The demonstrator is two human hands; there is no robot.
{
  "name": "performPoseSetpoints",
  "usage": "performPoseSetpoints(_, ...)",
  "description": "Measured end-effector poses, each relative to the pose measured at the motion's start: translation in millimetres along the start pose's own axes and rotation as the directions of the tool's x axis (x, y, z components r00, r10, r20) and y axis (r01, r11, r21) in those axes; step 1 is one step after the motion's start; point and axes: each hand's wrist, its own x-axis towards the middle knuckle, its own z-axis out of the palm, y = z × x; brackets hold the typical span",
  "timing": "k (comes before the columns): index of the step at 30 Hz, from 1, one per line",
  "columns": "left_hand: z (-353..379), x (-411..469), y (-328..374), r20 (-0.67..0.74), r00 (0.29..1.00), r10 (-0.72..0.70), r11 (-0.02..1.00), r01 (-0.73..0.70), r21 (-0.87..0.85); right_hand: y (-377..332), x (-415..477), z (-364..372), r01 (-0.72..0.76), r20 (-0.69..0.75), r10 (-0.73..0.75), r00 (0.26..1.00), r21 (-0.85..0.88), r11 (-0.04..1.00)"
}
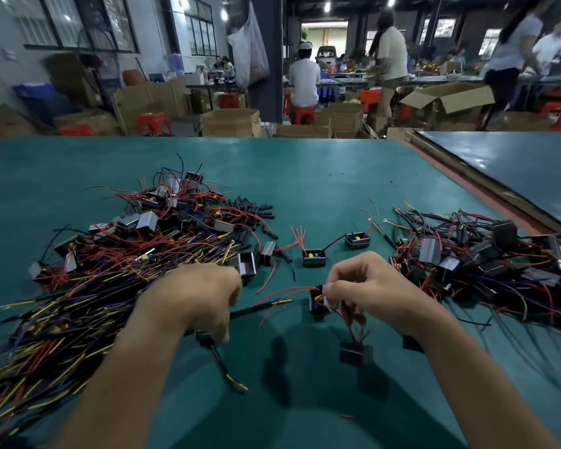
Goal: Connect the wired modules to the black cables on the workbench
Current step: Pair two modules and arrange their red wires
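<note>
A black cable point(219, 356) is gripped in the curled fingers of the left hand point(198, 299), and a wired module point(318, 306) is pinched by the right hand point(370, 286), the two near each other but not yet joined. Much appears left to do: the large left heap point(110, 254) lies beside the left hand, while a smaller right heap point(483, 260), probably finished pieces, lies beyond the right hand on the workbench point(305, 176).

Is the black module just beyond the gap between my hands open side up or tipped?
Open side up: the module sits flat on the workbench, yellow part visible inside, red wires rising out.
</note>
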Motion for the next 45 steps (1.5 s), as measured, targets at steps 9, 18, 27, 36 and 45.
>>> performPoseSetpoints(9,16.8,25.1,15.7,-0.112,0.993,-0.038,0.998,0.032,-0.052,1.6,-7.3,-6.2,-0.048,0.429,0.030,0.903,0.030,0.998)
performPoseSetpoints(18,32.6,37.8,11.6,-0.276,0.956,-0.100,0.973,0.036,-0.228,0.6,-6.5,-12.9,0.015,0.524,-0.065,0.849,0.098,0.995)
performPoseSetpoints(27,36.2,36.6,21.3,-0.264,0.948,0.178,0.919,-0.256,-0.300,4.3,-3.3,-10.2,0.058,0.313,-0.124,0.942,0.212,0.976)
performPoseSetpoints(36,40.8,40.0,23.6,-0.310,0.950,0.021,0.940,-0.124,-0.318,12.7,1.7,-6.9,-0.033,0.319,-0.032,0.947,0.198,0.980)
performPoseSetpoints(45,36.2,38.3,35.5,-0.746,0.642,-0.177,0.769,-0.383,-0.512,3.8,-5.8,-5.4,-0.029,0.535,-0.072,0.842,0.177,0.984)
